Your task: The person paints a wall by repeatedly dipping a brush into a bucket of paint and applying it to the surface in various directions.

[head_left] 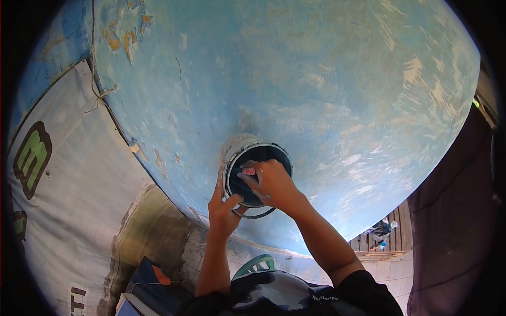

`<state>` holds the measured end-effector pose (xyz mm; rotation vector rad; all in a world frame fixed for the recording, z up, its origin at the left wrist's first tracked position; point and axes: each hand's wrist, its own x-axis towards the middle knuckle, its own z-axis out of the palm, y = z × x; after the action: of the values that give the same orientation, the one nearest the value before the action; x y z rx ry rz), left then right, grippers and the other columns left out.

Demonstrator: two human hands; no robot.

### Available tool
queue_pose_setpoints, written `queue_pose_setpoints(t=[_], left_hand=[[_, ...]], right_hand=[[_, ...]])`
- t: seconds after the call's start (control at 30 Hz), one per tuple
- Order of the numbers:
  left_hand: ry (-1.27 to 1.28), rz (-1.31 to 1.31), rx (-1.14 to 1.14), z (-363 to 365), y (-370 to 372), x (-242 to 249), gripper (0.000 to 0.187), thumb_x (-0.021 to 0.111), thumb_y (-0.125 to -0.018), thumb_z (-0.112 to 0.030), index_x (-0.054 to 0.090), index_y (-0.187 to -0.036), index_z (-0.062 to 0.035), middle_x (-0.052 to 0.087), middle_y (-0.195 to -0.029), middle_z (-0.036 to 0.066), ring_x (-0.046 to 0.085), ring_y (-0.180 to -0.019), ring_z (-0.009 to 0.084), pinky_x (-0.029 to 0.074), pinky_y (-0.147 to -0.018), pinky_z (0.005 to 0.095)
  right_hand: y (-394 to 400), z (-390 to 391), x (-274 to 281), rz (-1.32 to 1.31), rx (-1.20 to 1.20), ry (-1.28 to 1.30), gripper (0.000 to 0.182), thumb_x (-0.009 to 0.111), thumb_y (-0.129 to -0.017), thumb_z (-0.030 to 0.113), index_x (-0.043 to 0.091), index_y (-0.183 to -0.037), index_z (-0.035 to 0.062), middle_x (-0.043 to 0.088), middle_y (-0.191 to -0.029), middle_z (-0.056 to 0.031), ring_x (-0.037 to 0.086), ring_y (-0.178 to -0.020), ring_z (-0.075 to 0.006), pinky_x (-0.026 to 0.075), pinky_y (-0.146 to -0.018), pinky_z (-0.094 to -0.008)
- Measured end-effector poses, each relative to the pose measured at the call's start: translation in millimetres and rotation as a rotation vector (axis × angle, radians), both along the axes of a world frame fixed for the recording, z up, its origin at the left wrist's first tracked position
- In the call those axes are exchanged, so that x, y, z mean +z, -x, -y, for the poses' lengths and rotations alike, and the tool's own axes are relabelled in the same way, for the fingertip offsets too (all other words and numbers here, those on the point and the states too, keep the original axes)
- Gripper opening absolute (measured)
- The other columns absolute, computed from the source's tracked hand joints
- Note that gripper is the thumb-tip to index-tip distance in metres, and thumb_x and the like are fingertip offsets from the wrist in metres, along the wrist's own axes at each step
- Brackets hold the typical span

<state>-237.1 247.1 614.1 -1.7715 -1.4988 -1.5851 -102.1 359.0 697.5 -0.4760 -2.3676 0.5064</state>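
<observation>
A bucket (230, 151) with a dark inside and a pale, smeared outer wall is tilted toward me against the blue painted surface (327, 105). My left hand (224, 210) grips its lower left rim, fingers along the outer wall and thumb over the edge. Below the rim hangs the curved handle (258, 216). My right hand (266, 181) is over the bucket's opening, fingers closed round a small reddish thing (248, 171) that I cannot make out clearly. Greyish smears mark the right hand. The bucket's contents are hidden in the dark.
At the left hangs a pale banner (79, 158) with green and dark lettering. A wooden slatted pallet (398, 231) with plastic items lies at the lower right, near a dark cloth (448, 210). A green object (255, 264) and a blue item (153, 284) are at the bottom.
</observation>
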Motion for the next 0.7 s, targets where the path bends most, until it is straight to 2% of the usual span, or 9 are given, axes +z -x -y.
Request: queue_pose_setpoints(t=[0.03,0.13,0.23,0.47,0.57,0.63,0.67,0.7], left_hand=[[0.001,-0.001,-0.001,0,0,0,0.027,0.091,-0.066,-0.006,0.067,-0.079,-0.0044,0.042,-0.156,0.037,0.055,-0.137,0.0492,0.055,-0.101,0.0425],[0.014,0.017,-0.003,0,0,1,0.027,0.091,-0.066,-0.006,0.067,-0.078,-0.0046,0.042,-0.157,0.037,0.055,-0.137,0.0492,0.055,-0.101,0.0426],[0.032,0.013,0.011,-1,1,1,0.027,0.09,-0.065,-0.005,0.066,-0.078,-0.0041,0.042,-0.157,0.037,0.055,-0.137,0.049,0.055,-0.101,0.0425],[-0.002,-0.034,0.0,-7,0,4,0.028,0.09,-0.063,-0.004,0.066,-0.077,-0.0052,0.042,-0.157,0.036,0.058,-0.135,0.0478,0.057,-0.099,0.0422],[0.0,-0.027,0.013,-8,1,4,0.029,0.09,-0.062,-0.005,0.066,-0.077,-0.0055,0.043,-0.157,0.036,0.058,-0.135,0.0478,0.057,-0.099,0.0427],[0.012,-0.018,0.021,-8,1,4,0.029,0.091,-0.062,-0.006,0.066,-0.077,-0.0057,0.043,-0.156,0.036,0.058,-0.135,0.0479,0.057,-0.099,0.043],[0.02,-0.018,0.028,-7,1,4,0.03,0.092,-0.062,-0.006,0.067,-0.077,-0.0062,0.044,-0.156,0.036,0.057,-0.135,0.0485,0.057,-0.099,0.0435],[0.027,-0.017,0.036,-7,1,5,0.03,0.092,-0.062,-0.006,0.067,-0.078,-0.0067,0.044,-0.156,0.036,0.057,-0.136,0.049,0.058,-0.099,0.044]], right_hand=[[-4,0,5,0.011,-0.032,-0.005,0.026,0.075,-0.092,0.017,0.075,-0.104,-0.006,0.074,-0.089,-0.0266,0.073,-0.079,-0.042,0.057,-0.073,-0.0407],[-23,-1,19,-0.082,-0.013,0.051,0.024,0.076,-0.091,0.016,0.075,-0.103,-0.0051,0.075,-0.089,-0.0253,0.073,-0.078,-0.0414,0.058,-0.073,-0.0394],[-34,1,28,-0.053,-0.024,0.122,0.023,0.077,-0.089,0.015,0.076,-0.102,-0.0037,0.075,-0.09,-0.0241,0.073,-0.077,-0.0411,0.057,-0.072,-0.0388],[-32,-7,10,0.016,-0.013,0.034,0.024,0.078,-0.085,0.013,0.076,-0.104,-0.0022,0.075,-0.089,-0.0236,0.071,-0.076,-0.0422,0.056,-0.069,-0.0407],[-41,-1,20,-0.032,-0.018,0.042,0.023,0.077,-0.086,0.011,0.075,-0.105,-0.0025,0.074,-0.086,-0.0223,0.072,-0.071,-0.0384,0.055,-0.067,-0.0391],[-49,2,28,-0.144,0.011,0.139,0.021,0.076,-0.089,0.01,0.076,-0.106,-0.003,0.075,-0.084,-0.0189,0.073,-0.069,-0.0275,0.054,-0.064,-0.0342],[-51,2,27,-0.143,0.01,0.138,0.021,0.076,-0.089,0.01,0.076,-0.106,-0.003,0.075,-0.084,-0.0189,0.073,-0.069,-0.0275,0.054,-0.064,-0.0342],[-54,2,25,-0.246,-0.012,0.162,0.02,0.076,-0.091,0.01,0.076,-0.106,-0.0036,0.076,-0.085,-0.0175,0.072,-0.07,-0.0234,0.054,-0.064,-0.0317]])
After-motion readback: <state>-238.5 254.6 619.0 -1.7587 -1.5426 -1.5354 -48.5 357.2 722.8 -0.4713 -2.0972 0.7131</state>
